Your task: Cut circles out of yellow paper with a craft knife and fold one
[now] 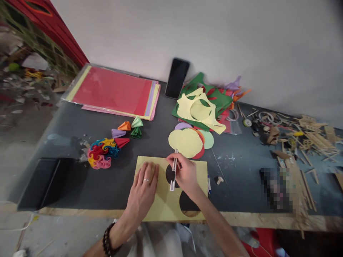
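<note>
We have the sheet point(160, 210) midway along the bench's point(107, 194) front edge, left hand point(142, 184) flat on it, fingers extended; our right hand point(186, 173) pinches the cutter point(174, 166) over the upper hole point(169, 174). We'd best hold the sheet taut, flat fingers out of the cutter's path. Its near side overhangs that edge, so cutting looks steadier farther in. Turning room seems better leftward; a pen point(209, 185) lies just beside its right side.

The yellow sheet point(160, 208) is smooth, matt paper, the utility knife point(172, 185) smooth plastic or metal, the phone point(177, 77) glossy, the bench point(238, 192) rough wood along its front edge point(80, 212)
</note>
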Demonstrator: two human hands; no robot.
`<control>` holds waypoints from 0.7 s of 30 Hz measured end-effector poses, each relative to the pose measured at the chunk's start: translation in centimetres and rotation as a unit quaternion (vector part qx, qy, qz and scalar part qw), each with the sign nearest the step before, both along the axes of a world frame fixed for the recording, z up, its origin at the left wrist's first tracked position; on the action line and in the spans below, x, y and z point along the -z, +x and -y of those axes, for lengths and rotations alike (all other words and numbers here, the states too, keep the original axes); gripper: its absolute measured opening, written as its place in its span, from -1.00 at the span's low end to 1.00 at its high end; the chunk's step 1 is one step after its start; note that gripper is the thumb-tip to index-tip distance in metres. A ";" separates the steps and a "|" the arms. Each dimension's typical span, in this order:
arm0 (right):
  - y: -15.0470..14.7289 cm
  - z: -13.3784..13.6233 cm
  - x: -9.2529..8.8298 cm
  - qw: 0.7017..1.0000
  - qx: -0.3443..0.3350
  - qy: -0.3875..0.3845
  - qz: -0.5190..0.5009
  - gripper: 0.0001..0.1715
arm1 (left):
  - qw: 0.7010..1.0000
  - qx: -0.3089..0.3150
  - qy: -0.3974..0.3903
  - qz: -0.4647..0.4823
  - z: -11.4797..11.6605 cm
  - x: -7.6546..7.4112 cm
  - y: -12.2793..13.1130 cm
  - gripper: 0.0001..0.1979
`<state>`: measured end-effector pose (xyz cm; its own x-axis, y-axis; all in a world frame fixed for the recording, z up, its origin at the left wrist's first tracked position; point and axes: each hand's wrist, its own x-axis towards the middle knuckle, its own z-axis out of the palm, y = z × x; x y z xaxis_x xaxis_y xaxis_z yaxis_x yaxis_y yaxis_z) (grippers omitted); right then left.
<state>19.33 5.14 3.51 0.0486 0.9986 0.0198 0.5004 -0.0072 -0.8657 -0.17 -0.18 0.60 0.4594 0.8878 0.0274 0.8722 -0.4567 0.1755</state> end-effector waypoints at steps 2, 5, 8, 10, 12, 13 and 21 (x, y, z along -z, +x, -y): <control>-0.5 -0.6 -0.1 1.000 -0.018 0.001 -0.023 -0.71 | 1.000 0.004 0.006 0.009 -0.1 0.3 -0.1 -0.34; -1.1 -1.6 0.0 0.999 -0.031 -0.007 -0.029 -0.63 | 1.000 0.012 0.015 -0.012 -0.4 0.4 -0.1 -0.40; -1.7 -2.2 0.9 0.998 -0.020 -0.028 -0.058 -0.65 | 1.000 0.016 0.007 -0.024 -0.9 0.2 -0.3 -0.43; -1.9 -2.3 1.7 0.995 -0.013 -0.050 -0.088 -0.65 | 1.000 0.015 -0.006 -0.021 -1.1 0.0 -0.5 -0.41; -1.9 -2.2 2.2 0.993 -0.013 -0.063 -0.103 -0.65 | 0.999 0.018 -0.014 -0.022 -1.4 -0.1 -0.8 -0.38; -1.8 -2.1 2.4 0.991 -0.016 -0.068 -0.111 -0.65 | 0.999 0.021 -0.014 -0.023 -1.4 -0.1 -1.0 -0.35; -1.3 -1.9 2.6 0.996 -0.027 -0.051 -0.068 -0.63 | 1.000 0.015 -0.009 0.025 -1.5 0.6 -1.6 -0.26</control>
<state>18.05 7.00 0.90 -0.0091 0.9963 -0.0858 0.3804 -0.0759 -0.9217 -1.74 1.36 0.02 0.4843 0.8742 0.0347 0.8480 -0.4787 0.2274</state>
